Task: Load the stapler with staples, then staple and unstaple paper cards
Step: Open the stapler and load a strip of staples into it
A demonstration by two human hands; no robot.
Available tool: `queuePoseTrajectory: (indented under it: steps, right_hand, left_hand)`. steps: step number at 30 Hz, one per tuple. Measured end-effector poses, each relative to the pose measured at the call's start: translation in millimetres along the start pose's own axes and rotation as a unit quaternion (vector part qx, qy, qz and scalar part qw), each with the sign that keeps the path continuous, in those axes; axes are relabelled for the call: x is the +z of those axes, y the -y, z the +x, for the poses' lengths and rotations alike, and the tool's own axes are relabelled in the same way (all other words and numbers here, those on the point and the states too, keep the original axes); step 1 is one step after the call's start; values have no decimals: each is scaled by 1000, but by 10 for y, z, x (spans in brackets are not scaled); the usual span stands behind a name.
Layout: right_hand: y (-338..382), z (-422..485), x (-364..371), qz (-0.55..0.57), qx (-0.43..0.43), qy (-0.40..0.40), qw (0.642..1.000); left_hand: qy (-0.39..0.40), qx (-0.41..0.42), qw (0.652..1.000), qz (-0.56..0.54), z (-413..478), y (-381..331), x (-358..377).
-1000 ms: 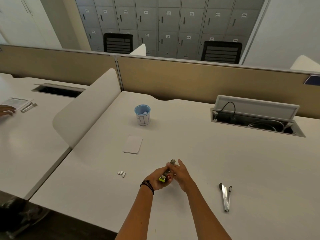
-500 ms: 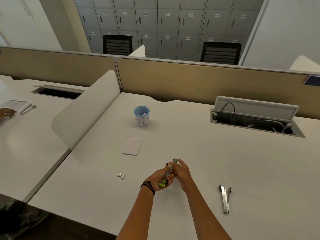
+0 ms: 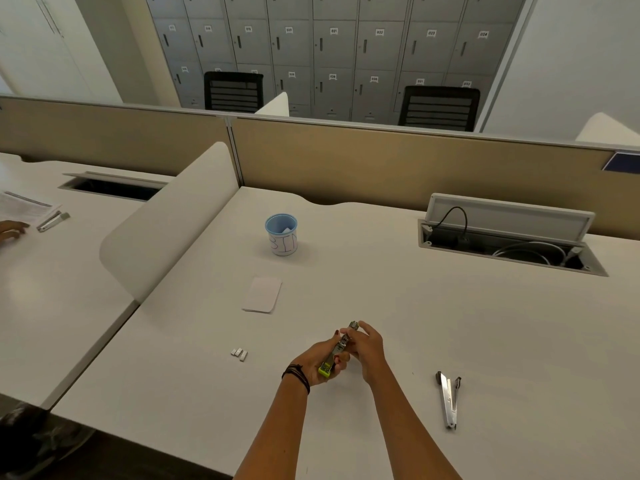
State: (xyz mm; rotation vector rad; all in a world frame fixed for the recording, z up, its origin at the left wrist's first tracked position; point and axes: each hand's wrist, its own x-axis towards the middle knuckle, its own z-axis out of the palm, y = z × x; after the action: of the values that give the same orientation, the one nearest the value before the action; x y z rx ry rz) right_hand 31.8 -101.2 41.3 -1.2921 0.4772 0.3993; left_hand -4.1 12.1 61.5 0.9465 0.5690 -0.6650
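White desk (image 3: 450, 323) (left hand (image 3: 313, 362) grips stapler (image 3: 335, 353)), partition (image 3: 398, 164) — lockers (image 3: 332, 46)

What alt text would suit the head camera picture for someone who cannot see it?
Two hands hold a small metal stapler with a lime-green end over a white desk: the left hand grips it, the right hand pinches its far end. Nearby lie white staple strips, white paper cards, a blue cup and a silver hinged tool.
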Motion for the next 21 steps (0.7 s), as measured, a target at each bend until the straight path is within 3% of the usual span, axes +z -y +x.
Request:
queuePoseTrajectory:
  steps: [11,15,21]
  right_hand:
    - [16,33,-59,76,-90,-86,989]
    - [38,40,-95,53,-143,-152,977]
    - [80,-15,-75,-58,-211,-228,949]
  left_hand:
    - [-28,-3,999,35,-3,-37,57]
    - [-24,-9,997,77,-26,-77,4]
    - [-55,57,981,178,-60,-209,105]
